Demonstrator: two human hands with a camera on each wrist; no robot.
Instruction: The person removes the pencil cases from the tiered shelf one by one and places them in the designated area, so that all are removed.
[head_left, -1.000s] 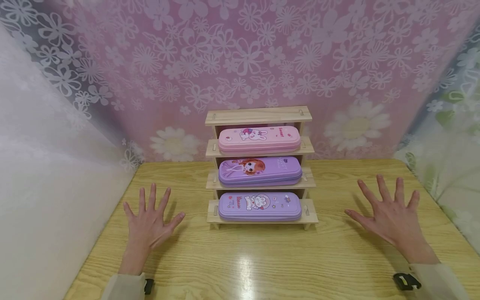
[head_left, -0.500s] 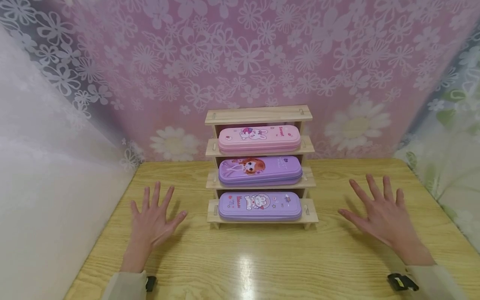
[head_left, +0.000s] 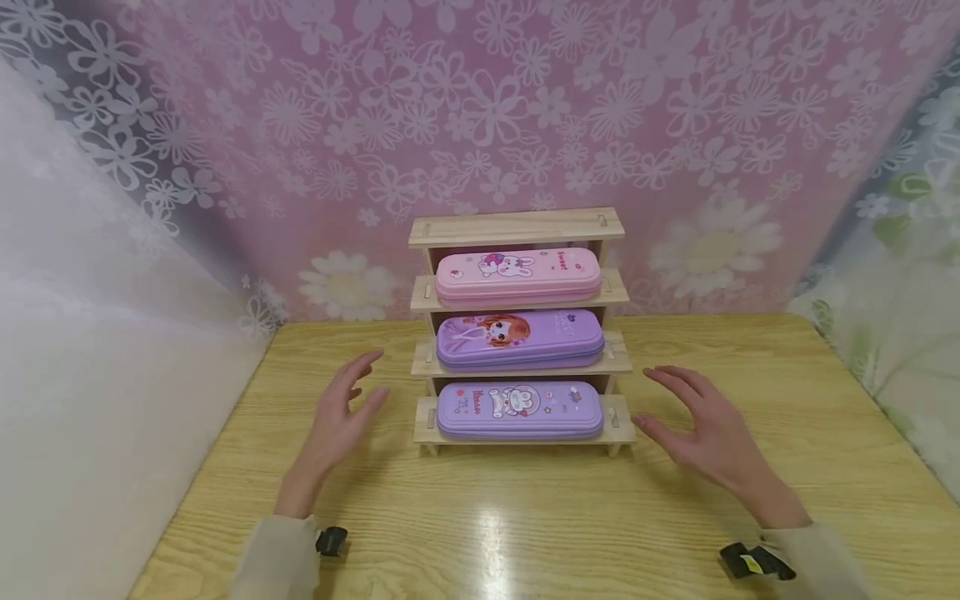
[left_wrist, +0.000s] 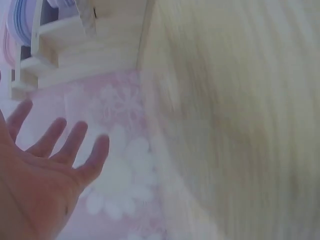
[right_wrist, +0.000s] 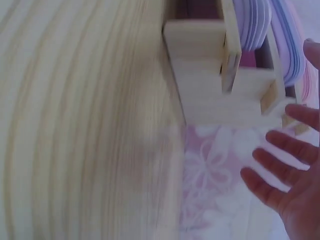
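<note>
The rack point(head_left: 517, 225) looks like matt wood, the cases point(head_left: 521, 340) smooth and glossy.

Stepped wooden rack point(head_left: 517, 223): upright. Lying closed on its steps: pink case point(head_left: 517, 277) highest, girl-print purple case point(head_left: 553, 340) midway, rabbit-print lilac case point(head_left: 521, 412) lowest.

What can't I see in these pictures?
Head view: inside the pink case, hidden because it's shut.
Head view: tiny pale writing on the middle case, too small and faint.
Left wrist view: part of the left hand, cut off by the left edge.
Right wrist view: part of the right hand, cut off by the right edge.
</note>
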